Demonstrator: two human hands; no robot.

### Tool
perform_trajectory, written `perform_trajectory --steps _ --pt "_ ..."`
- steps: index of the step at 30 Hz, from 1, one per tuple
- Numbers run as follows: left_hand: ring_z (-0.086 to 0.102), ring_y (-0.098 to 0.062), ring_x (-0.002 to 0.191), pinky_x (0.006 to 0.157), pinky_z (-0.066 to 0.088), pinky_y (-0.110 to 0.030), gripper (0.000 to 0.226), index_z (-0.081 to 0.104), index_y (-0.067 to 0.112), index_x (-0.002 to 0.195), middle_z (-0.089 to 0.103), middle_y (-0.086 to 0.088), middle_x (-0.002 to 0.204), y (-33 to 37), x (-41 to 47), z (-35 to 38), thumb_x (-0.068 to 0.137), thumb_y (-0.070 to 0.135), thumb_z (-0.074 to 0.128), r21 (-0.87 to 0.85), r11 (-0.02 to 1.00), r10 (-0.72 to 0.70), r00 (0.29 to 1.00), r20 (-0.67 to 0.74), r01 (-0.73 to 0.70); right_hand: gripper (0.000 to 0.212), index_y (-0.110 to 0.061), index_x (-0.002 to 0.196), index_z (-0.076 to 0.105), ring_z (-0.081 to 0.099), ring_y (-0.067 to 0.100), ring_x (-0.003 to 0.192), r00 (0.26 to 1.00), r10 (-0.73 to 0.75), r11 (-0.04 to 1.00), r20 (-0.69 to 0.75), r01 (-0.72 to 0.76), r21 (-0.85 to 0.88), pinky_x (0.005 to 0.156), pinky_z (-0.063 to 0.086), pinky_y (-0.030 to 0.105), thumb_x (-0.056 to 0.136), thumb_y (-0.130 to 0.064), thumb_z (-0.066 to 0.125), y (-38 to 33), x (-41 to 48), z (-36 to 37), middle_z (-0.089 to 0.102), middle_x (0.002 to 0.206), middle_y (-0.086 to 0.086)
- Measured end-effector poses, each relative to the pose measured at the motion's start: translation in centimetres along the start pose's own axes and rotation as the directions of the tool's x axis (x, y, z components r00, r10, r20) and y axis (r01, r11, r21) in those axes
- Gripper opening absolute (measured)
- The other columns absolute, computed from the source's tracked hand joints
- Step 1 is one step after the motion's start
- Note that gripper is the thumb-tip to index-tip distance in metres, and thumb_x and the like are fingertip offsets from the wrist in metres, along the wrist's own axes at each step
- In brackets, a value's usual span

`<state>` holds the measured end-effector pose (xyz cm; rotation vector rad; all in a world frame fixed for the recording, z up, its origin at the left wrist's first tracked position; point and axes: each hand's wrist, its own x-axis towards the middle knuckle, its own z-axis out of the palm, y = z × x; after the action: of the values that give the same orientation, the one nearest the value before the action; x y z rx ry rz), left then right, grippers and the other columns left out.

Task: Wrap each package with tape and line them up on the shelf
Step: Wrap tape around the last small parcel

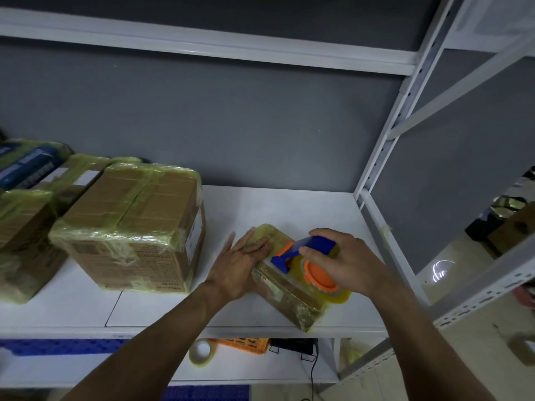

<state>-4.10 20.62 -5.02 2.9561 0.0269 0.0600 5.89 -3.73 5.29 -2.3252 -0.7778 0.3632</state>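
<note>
Small package (285,287) lies mid-shelf (289,204), mostly taped. Left hand (236,263) presses flat on it; right hand (344,260) grips tape dispenser (307,257). Wrapped boxes (130,224) lined up left. Remaining, probably: finish, align.

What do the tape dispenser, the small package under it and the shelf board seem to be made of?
Tape dispenser: moulded plastic, matte blue handle and orange hub, by the flat saturated colour; its roll looks like clear yellowish film. Small package: brown cardboard under glossy, wrinkled yellowish tape. Shelf board: smooth white, probably painted metal or laminate; cannot tell which.
</note>
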Motion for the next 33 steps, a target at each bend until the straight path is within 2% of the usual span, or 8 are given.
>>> perform_trajectory --steps 3,8,17,19,22,26,30,33 --pt "-0.007 -0.006 0.155 0.122 -0.022 -0.039 0.130 0.012 0.037 0.162 0.004 0.019 0.167 0.8 -0.3 0.6 0.055 0.097 0.057 -0.121 0.991 0.060 0.998 -0.020 -0.062 0.050 -0.055 0.131 0.051 0.059 0.007 0.108 1.000 0.014 0.999 0.024 -0.015 0.040 0.079 0.047 0.019 0.086 -0.076 0.057 0.5 0.0 -0.2 0.061 0.122 -0.021" --pt "0.005 -0.005 0.155 0.126 -0.012 -0.038 0.115 0.027 0.032 0.159 0.020 0.018 0.165 1.0 0.1 1.2 0.065 0.086 0.066 -0.124 0.992 -0.005 0.994 -0.105 -0.008 0.039 -0.056 0.125 0.055 0.058 0.002 0.107 1.000 -0.013 0.999 0.014 0.013 0.047 0.075 0.045 0.013 0.089 -0.063 0.068 0.4 -0.2 -0.4 0.060 0.122 -0.025" --pt "0.002 -0.002 0.153 0.121 -0.021 -0.032 0.116 0.025 0.035 0.159 0.015 0.022 0.164 0.5 0.7 0.9 0.063 0.092 0.055 -0.057 0.998 0.018 0.996 -0.088 -0.023 0.043 -0.051 0.127 0.060 0.060 0.006 0.110 1.000 0.024 0.999 -0.006 -0.024 0.023 0.081 0.049 0.020 0.087 -0.063 0.070 0.3 -1.3 -2.8 0.063 0.122 -0.023" --pt "0.003 -0.004 0.155 0.121 -0.021 -0.035 0.116 0.023 0.036 0.159 0.014 0.023 0.163 0.1 0.9 0.5 0.062 0.093 0.055 -0.050 0.998 0.028 0.997 -0.077 -0.032 0.043 -0.050 0.128 0.059 0.059 0.005 0.107 0.999 0.046 0.999 -0.023 -0.045 0.020 0.077 0.046 0.015 0.089 -0.062 0.068 0.4 -1.7 -2.0 0.062 0.121 -0.023" --pt "-0.005 -0.001 0.153 0.120 -0.023 -0.044 0.121 0.020 0.037 0.160 0.013 0.024 0.164 -0.5 1.4 -0.2 0.059 0.099 0.042 0.022 0.999 0.038 0.998 -0.055 -0.037 0.043 -0.054 0.129 0.054 0.055 -0.005 0.091 0.998 0.040 0.998 -0.042 -0.043 -0.048 0.068 0.038 0.007 0.090 -0.067 0.063 0.2 -1.8 -1.2 0.056 0.111 -0.027" --pt "0.002 -0.003 0.154 0.124 -0.017 -0.047 0.134 0.016 0.036 0.161 0.014 0.021 0.165 0.3 1.3 0.1 0.051 0.109 0.035 0.010 0.998 0.055 0.997 -0.062 -0.055 0.043 -0.054 0.128 0.053 0.054 -0.007 0.088 0.999 0.050 0.997 -0.010 -0.050 -0.051 0.070 0.040 0.012 0.088 -0.067 0.060 -0.2 -1.1 -0.6 0.058 0.105 -0.023" --pt "0.002 -0.002 0.154 0.120 -0.022 -0.032 0.129 0.022 0.036 0.159 0.012 0.020 0.166 1.9 0.7 1.5 0.053 0.104 0.049 -0.102 0.993 0.045 0.996 -0.080 -0.053 0.044 -0.053 0.131 0.052 0.055 -0.002 0.091 0.998 0.061 0.997 0.011 -0.060 -0.037 0.073 0.042 0.015 0.089 -0.065 0.061 0.0 -0.9 -0.6 0.059 0.111 -0.019" --pt "0.005 0.002 0.151 0.120 -0.018 -0.025 0.125 0.032 0.037 0.156 0.014 0.026 0.160 2.0 0.9 1.8 0.051 0.104 0.050 -0.167 0.985 0.018 0.989 -0.147 -0.043 0.044 -0.052 0.130 0.054 0.055 -0.004 0.094 0.998 0.061 0.998 -0.001 -0.061 0.004 0.073 0.042 0.013 0.089 -0.063 0.065 0.2 -1.2 -0.8 0.059 0.115 -0.019"
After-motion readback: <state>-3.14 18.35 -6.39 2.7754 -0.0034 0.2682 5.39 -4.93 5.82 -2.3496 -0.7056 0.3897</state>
